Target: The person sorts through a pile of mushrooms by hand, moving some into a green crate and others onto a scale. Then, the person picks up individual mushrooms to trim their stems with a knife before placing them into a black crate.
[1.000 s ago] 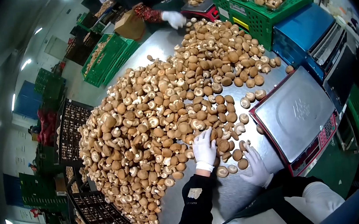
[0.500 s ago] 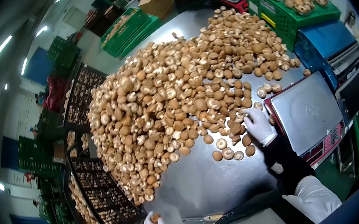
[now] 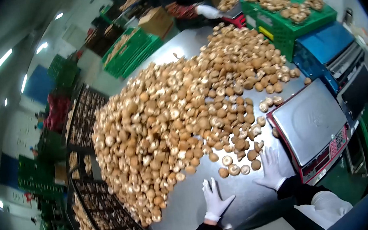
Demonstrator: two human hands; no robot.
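Observation:
A big heap of brown mushrooms (image 3: pixel 170 112) covers much of the metal table (image 3: pixel 182 219). My left hand (image 3: pixel 215 200), in a white glove, is over the near part of the table with its fingers spread and nothing in it. To the right, my right hand (image 3: pixel 270 168), also white-gloved, has its fingers stretched out and apart, just beside several loose mushrooms (image 3: pixel 234 169) at the heap's near edge. It holds nothing. A scale (image 3: pixel 309 119) with a bare silver plate stands to its right.
Black crates of mushrooms (image 3: pixel 106 205) line the left side. A green crate (image 3: pixel 292 25) with packed mushrooms stands at the back right, near a blue device (image 3: pixel 326 46). Across the table a co-worker's gloved hand (image 3: pixel 208 11) is beside another scale. Green crates (image 3: pixel 129 53) stand behind.
My left hand has come from the lower left onto the table, and the mushroom it held is gone from it. My right hand has moved nearer to me and spread its fingers.

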